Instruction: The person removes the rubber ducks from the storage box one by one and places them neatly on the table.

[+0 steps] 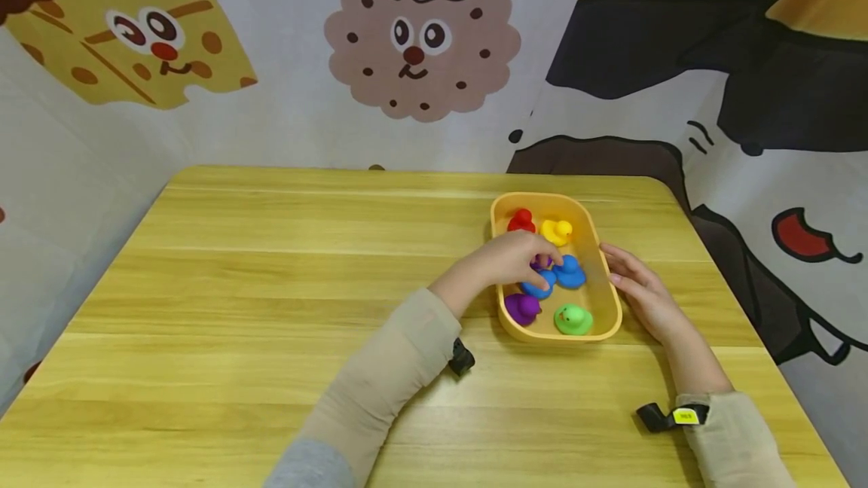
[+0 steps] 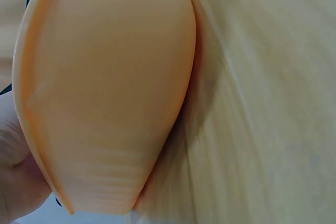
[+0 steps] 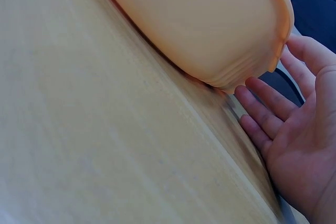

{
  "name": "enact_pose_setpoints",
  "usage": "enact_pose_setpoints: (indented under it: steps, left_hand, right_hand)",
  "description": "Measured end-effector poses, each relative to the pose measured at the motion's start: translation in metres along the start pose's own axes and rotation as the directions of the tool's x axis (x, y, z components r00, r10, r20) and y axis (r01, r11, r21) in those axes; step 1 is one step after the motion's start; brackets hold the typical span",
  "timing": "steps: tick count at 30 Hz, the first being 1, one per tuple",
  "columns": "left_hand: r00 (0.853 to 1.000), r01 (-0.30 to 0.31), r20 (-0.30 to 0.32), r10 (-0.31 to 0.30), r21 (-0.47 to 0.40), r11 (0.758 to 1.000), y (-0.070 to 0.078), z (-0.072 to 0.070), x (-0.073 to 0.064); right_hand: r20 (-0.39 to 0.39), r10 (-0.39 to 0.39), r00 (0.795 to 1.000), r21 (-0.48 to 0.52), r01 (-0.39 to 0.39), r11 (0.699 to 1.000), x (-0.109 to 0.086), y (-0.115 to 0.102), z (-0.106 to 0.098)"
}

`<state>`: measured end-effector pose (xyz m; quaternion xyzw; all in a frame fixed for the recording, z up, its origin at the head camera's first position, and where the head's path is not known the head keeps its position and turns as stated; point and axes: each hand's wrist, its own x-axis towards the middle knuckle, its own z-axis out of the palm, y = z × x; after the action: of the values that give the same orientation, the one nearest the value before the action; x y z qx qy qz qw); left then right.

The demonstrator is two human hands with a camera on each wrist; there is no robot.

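Observation:
A yellow-orange plastic basin (image 1: 603, 300) holds small toy ducks. My left hand (image 1: 510, 256) reaches over its left rim, thumb and forefinger spread above a blue duck (image 1: 536, 286) and a partly hidden purple duck (image 1: 542, 261). Another blue duck (image 1: 570, 272) lies just right of the fingertips. Along the basin's right side my right hand (image 1: 644, 294) rests with fingers extended, fingertips at the rim. In the right wrist view, that hand (image 3: 299, 129) has its fingers loosely spread beside the basin wall (image 3: 205, 30). The left wrist view mostly shows the basin's outer wall (image 2: 110, 87).
Inside the basin are also a red duck (image 1: 522, 221), a yellow duck (image 1: 556, 232), a purple duck (image 1: 522, 309) and a green duck (image 1: 573, 319). The basin stands on the right part of a wooden table (image 1: 258, 285). Behind hangs a cartoon-printed cloth (image 1: 271, 126).

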<state>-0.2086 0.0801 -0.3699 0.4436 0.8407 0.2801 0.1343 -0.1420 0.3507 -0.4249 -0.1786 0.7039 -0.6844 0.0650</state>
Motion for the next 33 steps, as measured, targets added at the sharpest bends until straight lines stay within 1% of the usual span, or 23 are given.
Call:
enact_pose_setpoints:
  steps: [3,6,11,16,23,27,33]
  left_hand:
    - [1.000,0.012,-0.010,-0.012,0.045,0.999,0.001,0.002,0.001]
    - [1.000,0.018,-0.026,-0.015,0.113,0.993,0.000,0.005,0.002]
    - [0.998,0.015,-0.057,-0.002,0.235,0.972,0.000,0.010,0.002]
    - [0.997,0.014,-0.080,0.011,0.297,0.955,-0.001,0.012,0.002]
    - [0.997,0.015,-0.075,0.010,0.317,0.948,0.001,0.012,0.002]
    - [0.997,0.008,-0.076,0.016,0.296,0.955,0.000,0.012,0.002]
    - [0.994,0.007,-0.103,0.020,0.250,0.968,-0.001,0.012,0.001]
  right_hand:
    - [0.000,-0.001,1.000,0.005,0.001,1.000,0.001,0.000,0.000]
    - [-0.001,-0.003,1.000,0.007,0.003,1.000,0.001,0.001,0.000]
    - [0.000,-0.007,1.000,0.012,0.007,1.000,0.000,0.002,0.000]
    - [0.000,-0.012,1.000,0.017,0.012,1.000,0.000,0.003,-0.001]
    - [0.000,-0.021,1.000,0.024,0.021,0.999,0.000,0.004,-0.001]
    - [0.001,-0.027,1.000,0.026,0.027,0.999,0.000,0.004,-0.001]
    - [0.000,-0.020,1.000,0.021,0.020,1.000,0.000,0.003,0.000]
